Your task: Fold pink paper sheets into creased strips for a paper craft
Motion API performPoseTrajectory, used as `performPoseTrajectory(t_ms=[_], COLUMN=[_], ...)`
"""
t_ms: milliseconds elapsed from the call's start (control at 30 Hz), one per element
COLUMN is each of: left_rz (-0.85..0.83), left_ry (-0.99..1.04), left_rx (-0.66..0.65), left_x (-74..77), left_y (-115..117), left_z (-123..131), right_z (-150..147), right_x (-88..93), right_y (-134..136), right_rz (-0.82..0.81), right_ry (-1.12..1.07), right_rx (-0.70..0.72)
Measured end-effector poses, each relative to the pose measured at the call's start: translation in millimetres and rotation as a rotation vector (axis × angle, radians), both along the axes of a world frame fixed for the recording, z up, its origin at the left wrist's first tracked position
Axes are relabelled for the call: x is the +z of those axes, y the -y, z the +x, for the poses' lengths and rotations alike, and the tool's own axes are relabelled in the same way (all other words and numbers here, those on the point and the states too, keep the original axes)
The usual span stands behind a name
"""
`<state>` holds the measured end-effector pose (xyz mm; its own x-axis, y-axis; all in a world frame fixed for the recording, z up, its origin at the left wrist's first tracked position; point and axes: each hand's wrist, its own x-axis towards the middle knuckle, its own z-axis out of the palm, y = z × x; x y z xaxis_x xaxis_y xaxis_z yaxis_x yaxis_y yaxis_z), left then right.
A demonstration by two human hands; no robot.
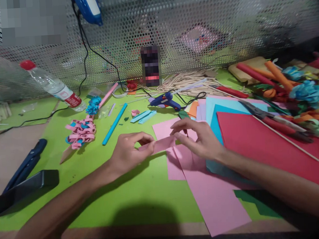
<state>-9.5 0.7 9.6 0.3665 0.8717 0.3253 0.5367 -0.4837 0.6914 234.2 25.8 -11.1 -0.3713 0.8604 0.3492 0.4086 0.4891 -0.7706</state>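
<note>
A narrow pink paper strip (161, 144) is held between both hands just above the green table (137, 196). My left hand (129, 150) pinches its left end with fingers closed. The right end is gripped by the fingertips of my right hand (198, 138). Beneath the hands lie pink paper sheets (207, 192), and a red sheet (258, 138) over blue sheets (215, 112) spreads to the right.
A blue glue gun (165, 100), a cyan paper stick (114, 124), a pink-and-blue curled paper piece (80, 131), a water bottle (53, 86), scissors (273, 119), wooden sticks (184, 80), paper flowers and rolls (295, 86) and dark tools (23, 185) surround the work spot.
</note>
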Motion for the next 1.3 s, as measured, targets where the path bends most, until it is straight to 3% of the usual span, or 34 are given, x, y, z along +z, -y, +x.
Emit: performPoseTrajectory(t_ms=[233, 433, 600, 733, 867, 1033, 1167, 1300], left_rz=[0.074, 0.208, 0.195, 0.095, 0.035, 0.171, 0.198, 0.124], left_ry=[-0.006, -0.055, -0.096, -0.126, -0.064, -0.069, -0.089, -0.169], left_rx=[-0.047, -0.115, -0.076, 0.049, 0.123, -0.146, -0.149, -0.104], left_x=[-5.1, -4.5, -9.4, -10.4, -3.0, -1.4, -9.2, -19.4], left_y=[3.7, 17.9, -3.4, -30.1, -30.4, 2.2, 7.7, -16.5], left_z=[4.9, 13.5, -2.7, -21.9, -21.9, 3.5, 7.6, -10.3], right_z=[-10.8, -16.9, -10.5, -5.6, -6.5, -13.4, -16.1, -11.4], right_x=[4.1, 5.3, 14.1, 19.5, 15.1, 6.9, 7.7, 14.8], right_y=[24.7, 38.8, 35.0, 27.5, 23.9, 32.4, 40.4, 38.0], right_rz=[0.009, 0.213, 0.164, 0.106, 0.057, 0.03, 0.132, 0.172], right_ry=[0.013, 0.037, 0.013, 0.008, 0.01, 0.074, 0.052, 0.033], right_rx=[0.023, 0.132, 0.01, -0.1, -0.121, 0.02, 0.07, 0.017])
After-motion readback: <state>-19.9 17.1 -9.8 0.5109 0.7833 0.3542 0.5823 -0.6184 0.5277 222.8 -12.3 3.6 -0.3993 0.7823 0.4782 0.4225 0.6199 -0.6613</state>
